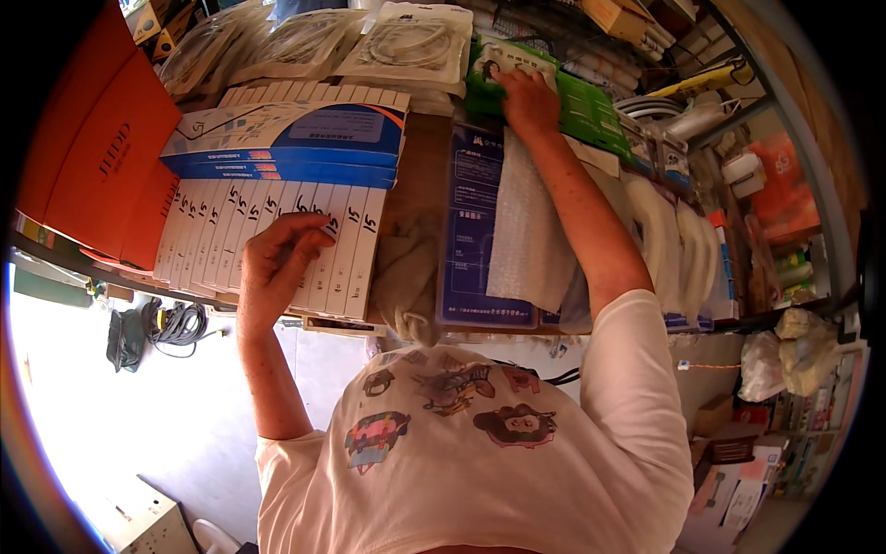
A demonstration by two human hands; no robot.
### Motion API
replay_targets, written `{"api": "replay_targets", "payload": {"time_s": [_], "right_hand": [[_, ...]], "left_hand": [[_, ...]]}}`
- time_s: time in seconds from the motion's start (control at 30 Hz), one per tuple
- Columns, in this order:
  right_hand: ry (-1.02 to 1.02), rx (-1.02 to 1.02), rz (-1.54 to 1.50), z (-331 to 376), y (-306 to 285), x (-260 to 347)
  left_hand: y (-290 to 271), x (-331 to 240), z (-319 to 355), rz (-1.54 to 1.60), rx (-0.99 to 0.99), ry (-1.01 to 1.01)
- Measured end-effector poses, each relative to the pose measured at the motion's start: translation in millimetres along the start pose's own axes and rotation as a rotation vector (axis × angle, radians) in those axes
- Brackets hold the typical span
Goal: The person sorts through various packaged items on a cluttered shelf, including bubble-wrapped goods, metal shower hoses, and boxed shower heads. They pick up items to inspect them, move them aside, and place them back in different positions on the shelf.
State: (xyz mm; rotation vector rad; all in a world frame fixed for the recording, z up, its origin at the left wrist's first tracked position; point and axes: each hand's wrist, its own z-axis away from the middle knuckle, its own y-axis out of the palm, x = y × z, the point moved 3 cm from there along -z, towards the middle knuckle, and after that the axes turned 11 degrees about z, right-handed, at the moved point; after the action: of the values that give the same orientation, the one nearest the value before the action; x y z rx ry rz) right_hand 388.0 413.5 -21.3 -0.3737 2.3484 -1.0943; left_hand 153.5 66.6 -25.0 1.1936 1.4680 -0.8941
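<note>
My left hand (284,258) is raised over a row of narrow white boxes (208,240) with handwritten marks. Its thumb and forefinger are drawn together, and nothing shows between them. Stretched to the far side of the shelf, my right hand (531,100) has its fingers bent over a green package (494,66) with a pale label. The fingertips press on its face; how far they wrap round it is hard to see. A second green package (591,113) lies just to the right. Below my right forearm is a strip of bubble wrap (526,231) on a blue printed pack (469,222).
Blue-and-white flat boxes (286,138) lie across the white boxes, beside a large orange box (97,129). Clear bags of coiled hoses (406,42) line the back. A grey cloth (406,277) rests mid-shelf. White curved pieces (655,231) lie right; coiled black cable (175,325) is on the floor.
</note>
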Motion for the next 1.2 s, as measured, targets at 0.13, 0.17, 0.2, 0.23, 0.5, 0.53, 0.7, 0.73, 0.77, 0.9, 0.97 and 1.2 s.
{"api": "replay_targets", "payload": {"time_s": [0.13, 0.17, 0.2, 0.23, 0.5, 0.53, 0.7, 0.73, 0.77, 0.9, 0.97, 1.2], "right_hand": [[-0.003, 0.013, -0.014, 2, 5, -1], [-0.003, 0.031, -0.002, 3, 7, -2], [-0.008, 0.036, -0.021, 5, 7, -2], [-0.012, 0.040, -0.041, 7, 8, -3], [0.000, 0.083, -0.114, 12, -1, -9], [-0.010, 0.092, -0.131, 12, 0, -10], [-0.030, 0.015, -0.239, 19, -1, -20], [0.000, 0.031, -0.273, 16, -3, -27], [0.031, 0.047, -0.309, 15, -5, -34], [0.308, 0.137, -0.337, 24, 4, -103], [0.460, 0.236, -0.277, 39, 12, -150], [0.736, 0.681, -0.076, 93, 69, -280]], "left_hand": [[0, 0, 0, 0.015, 0.003, 0.022], [0, 1, -1, 0.020, 0.004, 0.024], [0, 1, 0, 0.024, 0.003, 0.026], [0, 1, 0, 0.026, 0.003, 0.023], [-1, 3, -1, 0.021, 0.012, 0.022], [-1, 2, -1, 0.024, 0.011, 0.023], [0, 2, -1, -0.011, -0.003, 0.051], [0, 2, -1, -0.009, 0.000, 0.056], [0, 3, -2, -0.007, 0.002, 0.061], [0, 4, -2, 0.000, 0.000, 0.072], [1, 4, -2, -0.011, 0.001, 0.079], [1, 6, -6, 0.016, 0.031, 0.053]]}}
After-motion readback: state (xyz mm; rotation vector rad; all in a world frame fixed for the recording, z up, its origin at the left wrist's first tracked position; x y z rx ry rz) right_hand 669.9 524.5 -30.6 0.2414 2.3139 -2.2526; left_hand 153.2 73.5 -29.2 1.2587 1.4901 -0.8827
